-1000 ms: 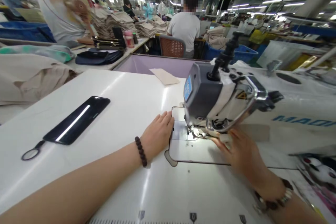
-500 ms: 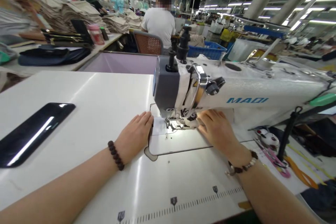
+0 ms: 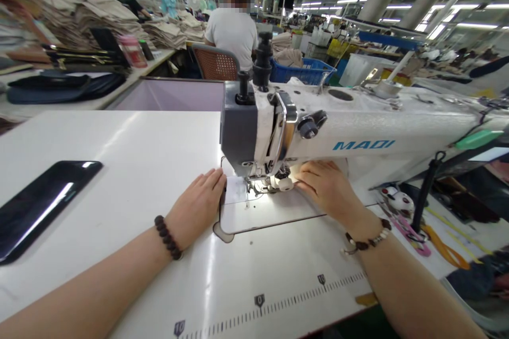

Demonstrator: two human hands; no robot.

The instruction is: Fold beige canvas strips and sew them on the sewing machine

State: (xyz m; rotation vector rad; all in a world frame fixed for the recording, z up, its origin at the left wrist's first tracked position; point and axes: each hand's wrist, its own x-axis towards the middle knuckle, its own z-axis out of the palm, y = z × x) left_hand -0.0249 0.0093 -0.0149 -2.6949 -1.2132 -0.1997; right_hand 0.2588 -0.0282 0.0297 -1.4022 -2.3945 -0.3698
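A white MAQI sewing machine [image 3: 358, 127] stands on the white table [image 3: 139, 137]. My left hand [image 3: 196, 206] lies flat and open on the table, its fingertips at the left edge of the metal needle plate [image 3: 262, 214]. My right hand [image 3: 328, 188] reaches under the machine head from the right. Its fingers are pressed together by the lit presser foot [image 3: 264, 185], touching a small white part; what they hold is hidden. Both wrists wear bead bracelets.
A black phone [image 3: 40, 204] lies at the table's left. Ruler marks [image 3: 258, 302] run along the front edge. Small tools and pink items [image 3: 401, 212] sit to the right. Ahead, a person [image 3: 233, 32] sits on a chair [image 3: 214, 63], near fabric stacks [image 3: 103, 16] and a blue basket [image 3: 304, 71].
The view has swung right, showing more of the machine arm. My left hand stays beside the needle plate. My right hand has kept close to the presser foot.
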